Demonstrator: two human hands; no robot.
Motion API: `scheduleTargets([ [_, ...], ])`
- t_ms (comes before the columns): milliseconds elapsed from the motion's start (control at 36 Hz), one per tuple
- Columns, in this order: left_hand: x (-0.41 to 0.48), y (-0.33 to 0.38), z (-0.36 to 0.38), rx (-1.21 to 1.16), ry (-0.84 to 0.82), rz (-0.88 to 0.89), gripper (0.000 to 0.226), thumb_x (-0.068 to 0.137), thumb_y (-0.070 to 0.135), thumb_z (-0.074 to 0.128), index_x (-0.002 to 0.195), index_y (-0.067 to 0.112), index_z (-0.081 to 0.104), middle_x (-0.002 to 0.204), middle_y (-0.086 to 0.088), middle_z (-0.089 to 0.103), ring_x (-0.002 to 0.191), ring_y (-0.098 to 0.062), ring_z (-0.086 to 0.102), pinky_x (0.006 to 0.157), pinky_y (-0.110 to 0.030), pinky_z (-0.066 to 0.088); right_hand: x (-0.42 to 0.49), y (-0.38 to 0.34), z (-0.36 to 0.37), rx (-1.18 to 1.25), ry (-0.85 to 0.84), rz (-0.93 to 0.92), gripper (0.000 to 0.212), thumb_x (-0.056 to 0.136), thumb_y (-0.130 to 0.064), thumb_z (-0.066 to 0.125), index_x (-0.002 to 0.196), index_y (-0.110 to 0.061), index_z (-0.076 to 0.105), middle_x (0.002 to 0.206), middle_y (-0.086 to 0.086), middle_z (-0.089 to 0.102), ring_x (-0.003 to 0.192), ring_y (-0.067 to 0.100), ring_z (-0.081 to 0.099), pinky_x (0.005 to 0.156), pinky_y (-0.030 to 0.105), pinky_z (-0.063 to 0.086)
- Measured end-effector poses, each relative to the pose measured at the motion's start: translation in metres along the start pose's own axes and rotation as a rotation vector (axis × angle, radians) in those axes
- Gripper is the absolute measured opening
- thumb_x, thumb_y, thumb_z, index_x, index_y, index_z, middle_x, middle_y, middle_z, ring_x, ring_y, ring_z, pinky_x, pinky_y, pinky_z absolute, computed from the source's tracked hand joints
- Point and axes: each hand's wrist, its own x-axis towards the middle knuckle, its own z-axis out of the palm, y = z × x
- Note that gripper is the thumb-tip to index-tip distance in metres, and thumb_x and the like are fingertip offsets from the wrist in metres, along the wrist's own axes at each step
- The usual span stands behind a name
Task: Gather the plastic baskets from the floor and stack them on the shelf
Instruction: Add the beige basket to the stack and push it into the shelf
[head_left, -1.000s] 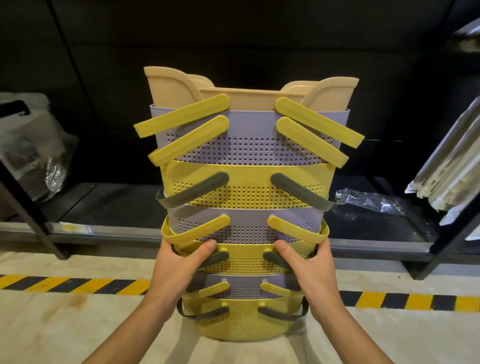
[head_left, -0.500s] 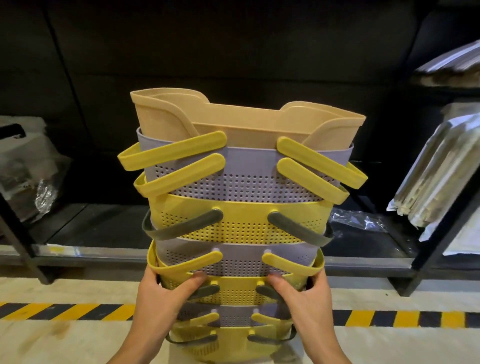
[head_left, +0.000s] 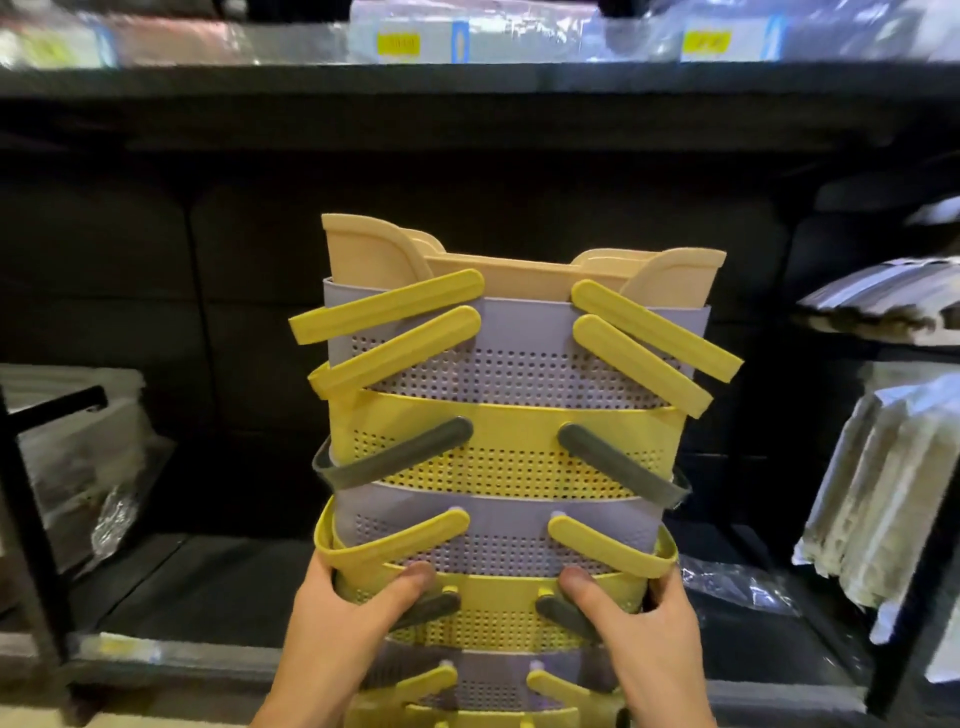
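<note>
Yellow and lilac perforated baskets, nested one inside another, make a tall stack (head_left: 506, 452). It stands upright in the middle of the view, in front of the open bay of a dark shelf (head_left: 218, 597). A beige basket (head_left: 363, 254) with solid walls sits on top. The lilac baskets carry yellow handles (head_left: 387, 314) and the yellow ones grey handles (head_left: 400, 460). All the handles are folded down and slant outward on both sides. The foot of the stack runs past the bottom edge, so whether it rests on anything cannot be told.

The left hand (head_left: 343, 639) grips the stack low on its left side. Its thumb (head_left: 410, 579) presses flat on the front of a yellow basket just under a yellow handle, and the other fingers curl round the side, out of sight. The right hand (head_left: 644, 644) mirrors it on the right side, with its thumb on the same basket and its fingers wrapped behind the rim. Both forearms come up from the bottom edge.

On the shelf board to the right of the stack lies a crumpled clear wrapper (head_left: 737, 582). Further right, in the next bay, are pale bagged packs (head_left: 883, 493). At the left a black post (head_left: 31, 545) stands in front of bagged goods (head_left: 78, 452). Overhead, the upper board (head_left: 467, 78) carries blurred wrapped packages (head_left: 519, 31) with yellow labels (head_left: 397, 42).
</note>
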Motion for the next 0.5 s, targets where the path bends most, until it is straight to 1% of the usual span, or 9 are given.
scheduleTargets([
  [83,0.018,0.012,0.005,-0.001,-0.001,0.017,0.076,0.058,0.037,0.094,0.125,0.027,0.060,0.100,0.017,0.068,0.091,-0.002,0.061,0.083,-0.034,0.047,0.019,-0.015,0.007,0.022,0.003,0.001,0.114,0.016,-0.063,0.093,0.121,-0.034,0.060,0.109,-0.012,0.071,0.101,0.016,0.067,0.097,0.044,0.053],
  [111,0.024,0.015,0.007,-0.004,-0.005,0.016,0.079,0.055,0.040,0.094,0.125,0.027,0.060,0.101,0.014,0.070,0.092,-0.005,0.063,0.085,-0.035,0.049,0.026,-0.021,0.009,0.023,0.000,-0.005,0.112,0.018,-0.061,0.094,0.122,-0.034,0.060,0.110,-0.011,0.070,0.101,0.016,0.066,0.097,0.043,0.052],
  [194,0.043,0.027,0.014,-0.023,-0.023,0.030,0.090,0.044,0.053,0.094,0.123,0.028,0.062,0.105,0.008,0.074,0.097,-0.012,0.068,0.089,-0.037,0.053,0.045,-0.039,0.018,0.015,-0.012,-0.064,0.090,0.038,-0.046,0.097,0.120,-0.032,0.062,0.107,-0.011,0.071,0.097,0.012,0.066,0.089,0.037,0.050],
  [222,0.049,0.032,0.017,-0.032,-0.031,0.037,0.093,0.040,0.058,0.093,0.123,0.029,0.062,0.106,0.008,0.074,0.097,-0.012,0.069,0.089,-0.037,0.054,0.051,-0.043,0.021,0.009,-0.021,-0.093,0.085,0.041,-0.046,0.096,0.117,-0.032,0.063,0.104,-0.012,0.072,0.095,0.010,0.067,0.087,0.036,0.052],
  [250,0.056,0.035,0.019,-0.042,-0.041,0.049,0.092,0.040,0.059,0.091,0.123,0.030,0.062,0.106,0.008,0.075,0.097,-0.011,0.070,0.088,-0.036,0.055,0.056,-0.047,0.024,0.014,-0.032,-0.114,0.083,0.040,-0.050,0.095,0.115,-0.033,0.064,0.101,-0.013,0.074,0.092,0.008,0.070,0.086,0.036,0.054],
  [306,0.069,0.038,0.024,-0.060,-0.057,0.090,0.087,0.046,0.055,0.086,0.125,0.030,0.061,0.107,0.010,0.075,0.094,-0.006,0.071,0.086,-0.032,0.056,0.067,-0.051,0.030,0.033,-0.051,-0.140,0.085,0.036,-0.061,0.094,0.112,-0.035,0.064,0.101,-0.015,0.075,0.091,0.007,0.073,0.086,0.040,0.058],
  [389,0.088,0.034,0.031,-0.056,-0.080,0.142,0.084,0.052,0.054,0.084,0.128,0.030,0.060,0.109,0.016,0.074,0.092,0.004,0.070,0.085,-0.026,0.055,0.086,-0.048,0.037,0.024,-0.071,-0.177,0.083,0.042,-0.065,0.090,0.114,-0.035,0.062,0.105,-0.014,0.074,0.095,0.005,0.072,0.091,0.044,0.058],
  [417,0.095,0.031,0.034,-0.055,-0.080,0.149,0.085,0.052,0.055,0.084,0.129,0.030,0.060,0.109,0.017,0.074,0.093,0.004,0.070,0.086,-0.027,0.055,0.092,-0.046,0.040,0.020,-0.077,-0.183,0.084,0.043,-0.066,0.090,0.116,-0.036,0.061,0.107,-0.014,0.074,0.096,0.005,0.071,0.092,0.044,0.058],
  [500,0.115,0.019,0.043,-0.052,-0.084,0.140,0.090,0.050,0.061,0.085,0.131,0.031,0.059,0.113,0.016,0.073,0.103,-0.004,0.070,0.097,-0.040,0.056,0.109,-0.036,0.046,-0.004,-0.074,-0.184,0.089,0.041,-0.071,0.087,0.119,-0.038,0.059,0.110,-0.014,0.073,0.099,0.006,0.070,0.092,0.043,0.058],
])
